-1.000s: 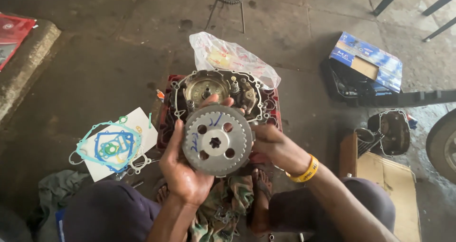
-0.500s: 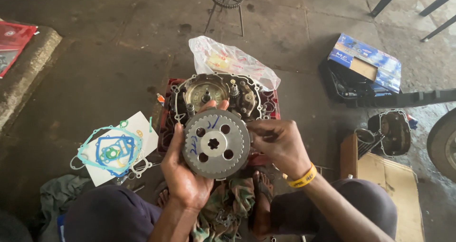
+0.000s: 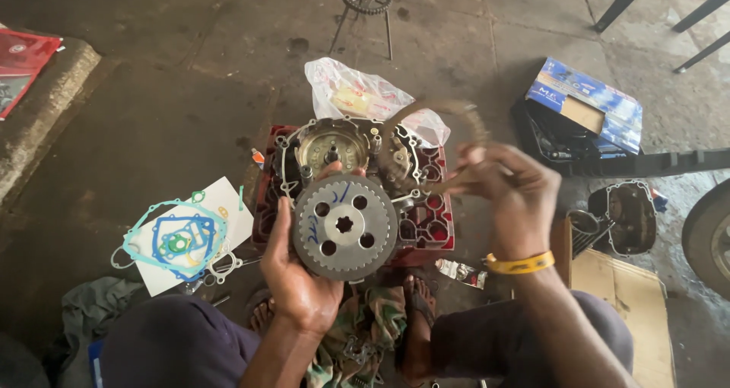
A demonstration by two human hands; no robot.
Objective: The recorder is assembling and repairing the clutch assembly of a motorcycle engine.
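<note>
Two hands are occupied. Left hand [image 3: 304, 281] grips a round toothed metal disc [image 3: 346, 227] by its lower-left rim, face up, above the engine case [image 3: 357, 148] resting on a red crate [image 3: 433, 228]. Right hand [image 3: 509, 186] pinches a thin ring [image 3: 437, 110], blurred, raised to the right of the disc. Judged heavy and rigid, possibly oily, the disc is best supported under the rim. Judged light, the ring is best held at its edge.

toothed disc [image 3: 346, 227]: matt grey metal | bag [image 3: 365, 99]: glossy clear plastic | floor [image 3: 190, 68]: rough concrete
</note>
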